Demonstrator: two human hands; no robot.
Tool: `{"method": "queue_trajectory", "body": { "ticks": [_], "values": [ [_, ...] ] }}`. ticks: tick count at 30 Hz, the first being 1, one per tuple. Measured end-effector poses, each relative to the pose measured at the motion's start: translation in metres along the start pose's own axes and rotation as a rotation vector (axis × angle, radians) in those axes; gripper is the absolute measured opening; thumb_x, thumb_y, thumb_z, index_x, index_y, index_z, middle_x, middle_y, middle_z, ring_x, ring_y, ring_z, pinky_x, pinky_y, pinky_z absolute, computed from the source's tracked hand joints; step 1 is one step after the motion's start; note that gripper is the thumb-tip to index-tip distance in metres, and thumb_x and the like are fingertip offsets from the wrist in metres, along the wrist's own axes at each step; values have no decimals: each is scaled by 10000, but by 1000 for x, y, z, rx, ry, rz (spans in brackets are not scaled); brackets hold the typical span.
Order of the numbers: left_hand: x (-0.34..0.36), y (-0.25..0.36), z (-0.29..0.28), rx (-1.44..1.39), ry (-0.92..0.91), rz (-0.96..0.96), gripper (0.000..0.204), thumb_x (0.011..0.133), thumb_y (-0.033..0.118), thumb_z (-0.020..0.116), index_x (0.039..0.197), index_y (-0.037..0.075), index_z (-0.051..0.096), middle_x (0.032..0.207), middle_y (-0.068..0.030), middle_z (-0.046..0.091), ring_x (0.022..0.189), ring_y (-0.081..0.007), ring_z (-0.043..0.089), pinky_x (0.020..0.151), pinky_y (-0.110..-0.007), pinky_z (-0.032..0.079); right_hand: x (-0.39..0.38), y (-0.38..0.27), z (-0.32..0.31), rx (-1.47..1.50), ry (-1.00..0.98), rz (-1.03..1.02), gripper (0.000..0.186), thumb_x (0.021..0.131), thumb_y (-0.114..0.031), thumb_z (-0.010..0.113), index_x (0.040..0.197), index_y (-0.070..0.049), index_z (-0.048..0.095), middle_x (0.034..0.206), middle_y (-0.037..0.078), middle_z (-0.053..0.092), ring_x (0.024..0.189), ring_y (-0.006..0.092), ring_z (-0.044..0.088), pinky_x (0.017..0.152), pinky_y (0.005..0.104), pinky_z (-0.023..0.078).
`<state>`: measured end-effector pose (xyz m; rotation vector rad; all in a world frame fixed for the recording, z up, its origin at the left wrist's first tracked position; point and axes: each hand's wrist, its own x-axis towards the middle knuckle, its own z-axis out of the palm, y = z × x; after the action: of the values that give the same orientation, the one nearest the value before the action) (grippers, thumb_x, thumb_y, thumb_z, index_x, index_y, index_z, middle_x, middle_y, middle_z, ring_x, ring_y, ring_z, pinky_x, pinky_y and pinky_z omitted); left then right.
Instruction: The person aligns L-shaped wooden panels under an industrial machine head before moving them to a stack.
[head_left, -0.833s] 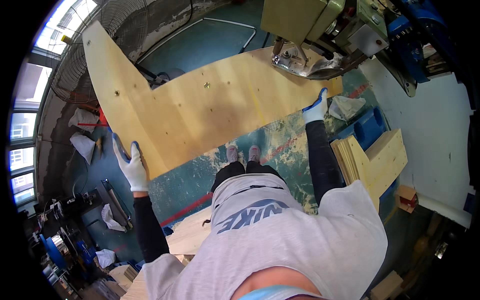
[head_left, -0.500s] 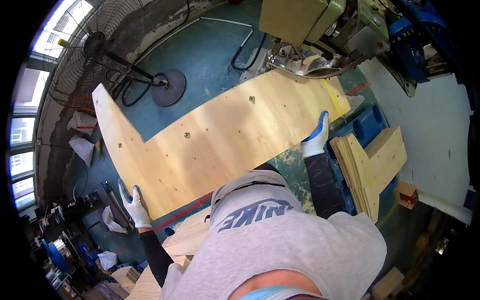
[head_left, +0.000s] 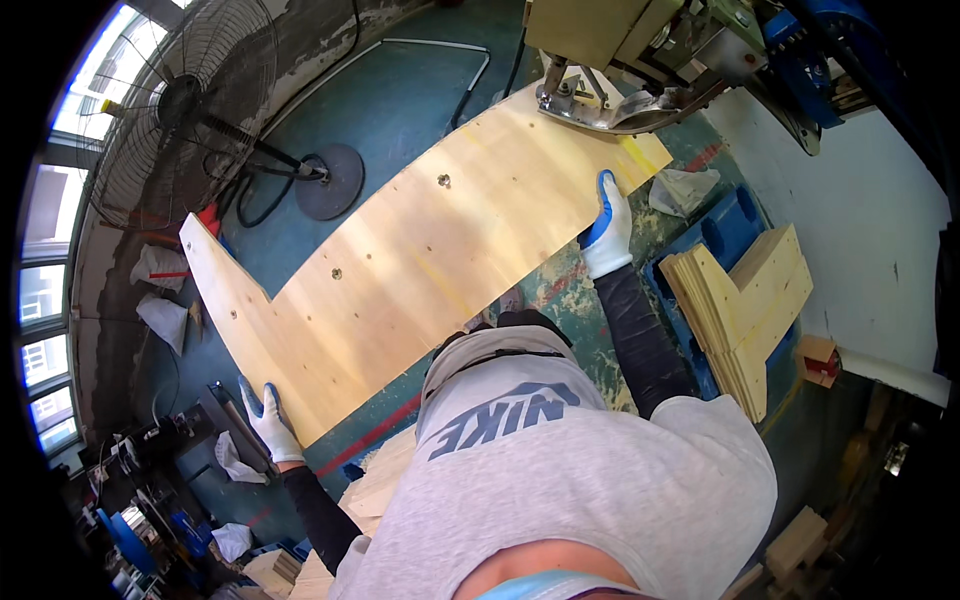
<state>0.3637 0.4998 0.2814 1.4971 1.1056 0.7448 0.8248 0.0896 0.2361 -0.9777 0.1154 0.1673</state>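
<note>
A large L-shaped plywood panel (head_left: 400, 255) slants across the middle, its far right part under the curved metal guard of a greenish machine (head_left: 590, 35). Two metal inserts show in its face, one of them an insert (head_left: 444, 181) near the far edge. My left hand (head_left: 270, 422), in a white glove with blue palm side, is closed on the panel's lower left end. Farther right, my right hand (head_left: 610, 232), gloved alike, grips the near long edge with the thumb along it. The fingers under the panel are hidden on both hands.
Stacked angled plywood pieces (head_left: 735, 320) rest on a blue pallet (head_left: 735, 225) at right. A standing fan (head_left: 180, 105) with a round base is at far left. More wood pieces (head_left: 380, 480) lie behind my left arm. A clear plastic bag (head_left: 683, 190) lies beside the pallet.
The panel has turned counterclockwise: its right end has moved away from me and leftward, its left end nearer. My right hand has moved forward with it; both hands keep their hold.
</note>
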Motion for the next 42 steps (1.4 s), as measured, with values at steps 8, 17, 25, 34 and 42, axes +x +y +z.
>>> {"method": "queue_trajectory", "body": {
  "ticks": [8,17,25,34,42],
  "values": [
    [6,-8,-11,68,-28,-36,627,993,41,605,1554,-17,331,1603,-102,367,1398,-205,424,1165,-318,328,-7,11,-8,-103,35,-32,365,1009,-206,602,1274,44,574,1207,80,631,1091,151,621,961,307,502],
    [29,-10,-10,89,-58,-20,629,1004,79,605,1561,-5,325,1596,-102,377,1391,-195,432,1143,-308,351,-1,17,1,-111,111,-68,364,986,-200,637,1213,84,618,1203,92,655,1046,149,627,934,287,487],
    [38,-11,-3,222,-100,9,640,1003,52,598,1565,-19,301,1620,-119,335,1426,-203,395,1175,-320,311,0,21,2,-59,163,-35,353,959,-168,666,1214,71,619,1174,72,661,1024,149,633,913,297,503],
    [41,5,0,98,-62,-23,631,1000,56,596,1559,-22,315,1622,-109,334,1437,-204,380,1179,-319,301,-7,31,7,-59,216,-95,337,948,-172,680,1191,55,627,1132,50,658,999,123,628,894,276,500],
    [44,9,-3,141,-58,33,634,996,72,610,1555,-22,327,1617,-105,344,1427,-213,393,1183,-320,291,-3,30,3,-103,188,-80,309,962,-161,647,1191,45,628,1133,52,664,998,138,631,901,292,499]
  ]
}}
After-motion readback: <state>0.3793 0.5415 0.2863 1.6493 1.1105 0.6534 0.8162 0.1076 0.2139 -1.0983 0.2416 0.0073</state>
